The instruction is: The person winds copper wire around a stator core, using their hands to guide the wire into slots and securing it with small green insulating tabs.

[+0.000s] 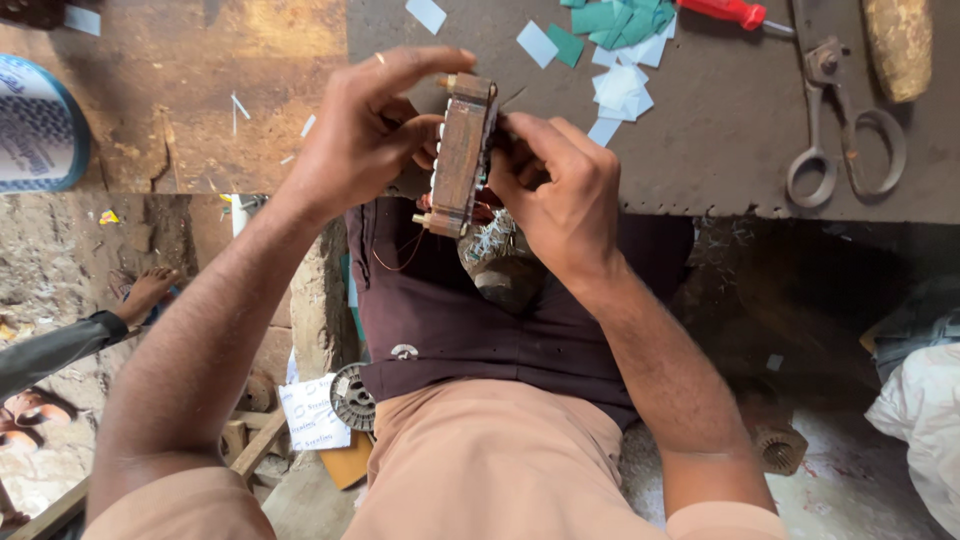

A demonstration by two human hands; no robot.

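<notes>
Both my hands hold a brown laminated motor stator block (pixel 461 152) edge-on over the front edge of the workbench (pixel 720 150). My left hand (pixel 365 130) grips its left face, with the index finger curled over the top. My right hand (pixel 560 190) pinches the right side, fingertips pressed at the slots near its top. White insulating strips line the block's left edge, and thin copper wire (pixel 400 262) hangs from its bottom end over my dark shirt.
Metal scissors (pixel 840 120), a red-handled screwdriver (pixel 728 12), a wooden handle (pixel 900 45) and several green and white paper scraps (pixel 618 50) lie on the bench. A blue-and-white container (pixel 35 125) stands far left. Another person's foot (pixel 145 292) rests on the ground at left.
</notes>
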